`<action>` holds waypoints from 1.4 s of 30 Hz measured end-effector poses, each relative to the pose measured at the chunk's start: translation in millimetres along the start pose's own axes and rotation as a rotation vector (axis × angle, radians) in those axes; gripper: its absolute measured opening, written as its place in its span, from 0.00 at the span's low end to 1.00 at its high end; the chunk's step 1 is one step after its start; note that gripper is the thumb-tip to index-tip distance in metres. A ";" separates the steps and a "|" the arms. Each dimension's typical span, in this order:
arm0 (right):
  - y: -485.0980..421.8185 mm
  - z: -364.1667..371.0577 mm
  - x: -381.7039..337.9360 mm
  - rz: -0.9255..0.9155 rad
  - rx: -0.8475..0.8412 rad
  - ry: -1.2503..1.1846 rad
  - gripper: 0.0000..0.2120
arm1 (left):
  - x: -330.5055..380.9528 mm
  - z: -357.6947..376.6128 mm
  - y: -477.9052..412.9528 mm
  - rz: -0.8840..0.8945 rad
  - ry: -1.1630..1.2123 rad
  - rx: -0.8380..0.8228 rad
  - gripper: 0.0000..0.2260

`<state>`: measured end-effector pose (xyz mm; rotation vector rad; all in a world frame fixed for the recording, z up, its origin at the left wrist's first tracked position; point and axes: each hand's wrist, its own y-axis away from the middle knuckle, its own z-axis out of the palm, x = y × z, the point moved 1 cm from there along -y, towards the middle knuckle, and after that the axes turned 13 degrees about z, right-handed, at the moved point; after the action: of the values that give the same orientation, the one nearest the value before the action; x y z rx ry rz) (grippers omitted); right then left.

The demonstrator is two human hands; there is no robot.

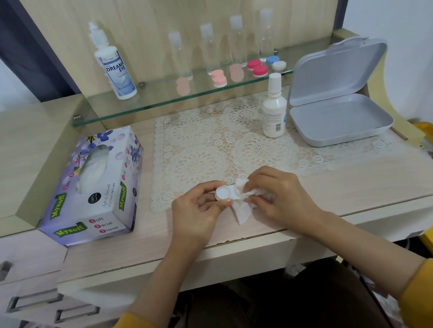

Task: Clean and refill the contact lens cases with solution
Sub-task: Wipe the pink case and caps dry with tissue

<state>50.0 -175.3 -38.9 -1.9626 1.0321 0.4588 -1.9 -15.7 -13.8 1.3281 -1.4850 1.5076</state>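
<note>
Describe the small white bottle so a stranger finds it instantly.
Find the lace mat on the desk. At its far right corner, beside the open grey box, stands the small white bottle. Unlike the shelf bottles, it shows a barcode.

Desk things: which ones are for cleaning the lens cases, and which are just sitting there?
For the job: white lens case in the left hand, tissue in the right hand, tissue box, big solution bottle, small solution bottle, coloured cases.

Just lying about: clear bottles, open grey box, lace mat.
</note>
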 end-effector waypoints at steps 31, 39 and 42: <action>-3.0 -4.6 -15.3 0.049 0.145 -0.107 0.13 | 19.5 -3.4 -3.5 0.014 -0.038 0.034 0.08; -1.2 -7.2 -21.2 0.068 0.170 -0.176 0.11 | 17.3 5.3 5.1 -0.032 0.035 -0.085 0.14; -0.8 -6.9 -26.6 0.076 0.174 -0.227 0.11 | 15.2 10.4 7.2 -0.067 0.085 -0.124 0.11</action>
<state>34.5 -167.7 -17.5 -1.6800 0.9695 0.5989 -10.7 -30.0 -3.4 1.2151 -1.4416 1.3893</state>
